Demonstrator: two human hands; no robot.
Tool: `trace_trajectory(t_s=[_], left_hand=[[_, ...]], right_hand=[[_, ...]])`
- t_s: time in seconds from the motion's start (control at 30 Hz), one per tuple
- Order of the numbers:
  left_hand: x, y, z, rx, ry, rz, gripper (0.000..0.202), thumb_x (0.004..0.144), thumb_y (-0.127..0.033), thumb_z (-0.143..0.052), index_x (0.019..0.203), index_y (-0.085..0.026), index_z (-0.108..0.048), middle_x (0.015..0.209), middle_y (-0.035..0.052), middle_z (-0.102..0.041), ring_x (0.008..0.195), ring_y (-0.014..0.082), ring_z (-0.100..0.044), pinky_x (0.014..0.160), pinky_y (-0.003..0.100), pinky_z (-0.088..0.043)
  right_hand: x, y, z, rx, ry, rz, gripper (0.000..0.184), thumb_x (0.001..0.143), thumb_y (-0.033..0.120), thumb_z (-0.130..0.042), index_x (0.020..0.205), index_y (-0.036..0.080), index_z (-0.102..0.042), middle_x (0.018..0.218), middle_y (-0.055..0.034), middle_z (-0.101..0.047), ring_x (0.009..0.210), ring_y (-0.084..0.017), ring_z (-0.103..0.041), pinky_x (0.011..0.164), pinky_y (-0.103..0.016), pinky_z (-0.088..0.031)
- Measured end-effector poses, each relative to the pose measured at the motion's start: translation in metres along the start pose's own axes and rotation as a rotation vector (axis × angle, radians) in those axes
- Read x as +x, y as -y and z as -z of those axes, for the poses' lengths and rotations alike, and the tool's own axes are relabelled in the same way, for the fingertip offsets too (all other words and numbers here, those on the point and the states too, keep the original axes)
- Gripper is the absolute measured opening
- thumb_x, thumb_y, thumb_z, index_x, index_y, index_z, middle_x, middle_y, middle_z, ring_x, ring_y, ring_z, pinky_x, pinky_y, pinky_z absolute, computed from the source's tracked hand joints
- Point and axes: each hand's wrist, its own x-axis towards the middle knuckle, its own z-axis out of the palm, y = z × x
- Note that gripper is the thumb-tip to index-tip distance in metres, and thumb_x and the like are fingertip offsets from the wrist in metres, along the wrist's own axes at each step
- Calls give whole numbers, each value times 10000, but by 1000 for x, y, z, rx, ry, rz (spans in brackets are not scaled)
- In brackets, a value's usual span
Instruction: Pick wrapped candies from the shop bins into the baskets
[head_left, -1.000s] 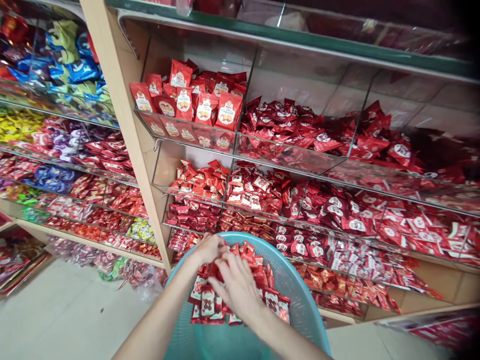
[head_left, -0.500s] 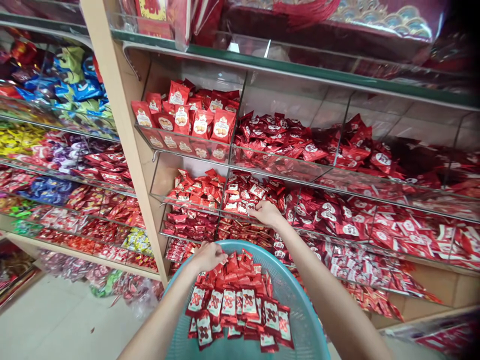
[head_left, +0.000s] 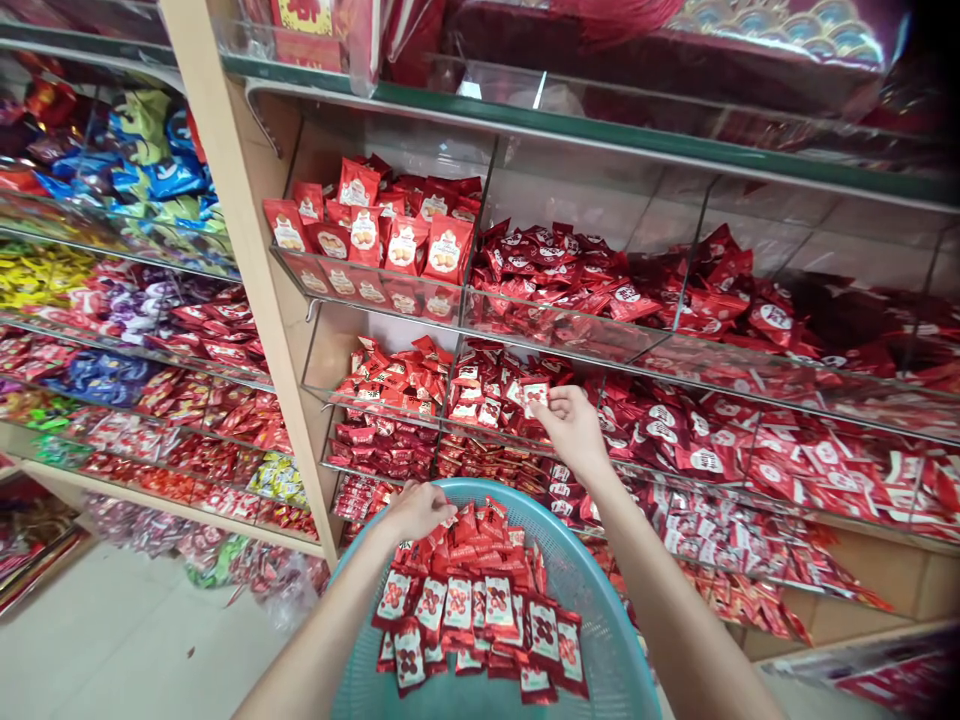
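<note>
A teal plastic basket (head_left: 600, 640) sits low in front of me, holding several small red snack packets (head_left: 480, 610). My left hand (head_left: 414, 510) rests closed on the far rim of the basket, fingers on the packets there. My right hand (head_left: 574, 425) is raised to the middle shelf bin and pinches one small red and white packet (head_left: 534, 393) between thumb and fingers, just above the pile of similar packets (head_left: 495, 385).
Clear-fronted shelf bins (head_left: 555, 330) full of red packets fill the right and centre. A wooden upright (head_left: 247, 270) divides them from bins of blue, yellow and purple sweets (head_left: 112, 250) on the left. Pale floor (head_left: 112, 640) lies at lower left.
My right hand left the basket, reached up to the middle shelf bin and now has a single packet lifted in a pinch. The left hand stayed at the basket rim.
</note>
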Motion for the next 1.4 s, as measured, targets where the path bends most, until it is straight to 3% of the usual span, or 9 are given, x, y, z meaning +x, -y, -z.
trace_trajectory(t_s=[0.07, 0.23, 0.3, 0.53, 0.73, 0.87, 1.0, 1.27, 1.4], left_hand=[[2, 3, -2, -63, -7, -5, 313, 753, -469, -508, 709, -220, -691, 686, 16, -675, 694, 172, -590, 634, 233, -364], [8, 11, -4, -297, 39, -14, 344, 757, -455, -496, 734, -171, -687, 642, -4, -646, 650, 147, -564, 610, 218, -375], [8, 11, -1, -404, 68, -44, 355, 770, -442, -479, 769, -152, -685, 699, 2, -663, 676, 143, -564, 625, 218, -391], [2, 11, 10, -564, 212, -215, 287, 726, -395, -579, 767, -135, -693, 803, 22, -689, 761, 137, -575, 725, 214, -418], [3, 12, 10, -586, 229, -215, 298, 692, -434, -637, 735, -144, -696, 819, 26, -683, 783, 147, -584, 737, 221, -426], [2, 12, 12, -621, 204, -171, 314, 695, -452, -640, 739, -145, -691, 845, 34, -687, 806, 153, -588, 769, 235, -426], [3, 12, 13, -678, 187, -170, 295, 702, -427, -640, 747, -139, -685, 830, 37, -684, 778, 145, -585, 765, 246, -424], [6, 9, 8, -688, 79, -148, 256, 682, -393, -642, 658, -138, -634, 792, 26, -647, 752, 130, -554, 733, 240, -410], [7, 9, 7, -737, 32, -65, 259, 667, -402, -636, 670, -143, -625, 738, 15, -636, 716, 131, -548, 714, 246, -417]], right_hand=[[-22, 11, 10, 115, 49, 44, 266, 729, 370, -629, 890, 199, -503, 776, -9, -590, 664, -126, -553, 606, -250, -451], [-87, 2, 1, 197, 747, -157, 208, 814, 378, -544, 943, 215, -550, 822, -6, -597, 605, -114, -541, 496, -225, -444], [-103, -14, -10, 126, 840, -171, 186, 815, 362, -547, 917, 210, -582, 831, -2, -603, 633, -120, -547, 563, -248, -466], [-114, -44, -37, 41, 828, -109, 219, 807, 333, -564, 964, 198, -637, 952, -28, -661, 882, -186, -582, 837, -324, -434], [-119, -51, -43, 123, 787, -197, 238, 768, 376, -601, 937, 221, -661, 916, -24, -666, 804, -183, -593, 745, -311, -459], [-121, -62, -43, 274, 651, -444, 309, 704, 475, -640, 833, 194, -645, 686, 5, -624, 538, -118, -537, 541, -256, -441], [-123, -68, -39, 411, 554, -653, 341, 660, 493, -675, 724, 166, -600, 584, 20, -581, 516, -92, -532, 562, -236, -442], [-122, -66, -43, 388, 425, -530, 342, 672, 509, -657, 649, 185, -550, 600, 27, -539, 567, -108, -526, 558, -240, -463], [-123, -59, -44, 453, 380, -584, 336, 674, 515, -653, 710, 201, -538, 710, 27, -552, 647, -119, -567, 605, -270, -516]])
